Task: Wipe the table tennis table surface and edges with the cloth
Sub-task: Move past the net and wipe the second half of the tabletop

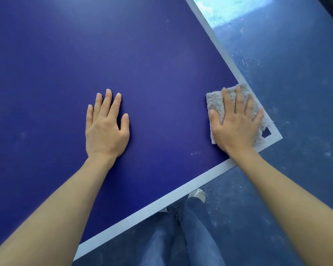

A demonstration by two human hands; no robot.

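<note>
Flat-palmed, right hand (236, 123) presses the grey cloth (217, 104) onto the table (142, 64) at its near-right corner, fingers straight, not clenched. Left hand (106, 127) rests spread on the blue top w/ nothing held. Best approach imo: keep pressure even, run along the white border (161, 201), then wrap over the edge.

Nothing readable is showing: no letters, numbers, brand marks or labels are appearing on the blue surface (142, 54), the grey cloth (215, 104) or the floor (296, 93). The only marking is the pale border stripe (161, 200) running along the near and right edges of the surface, and it is carrying no writing.
</note>
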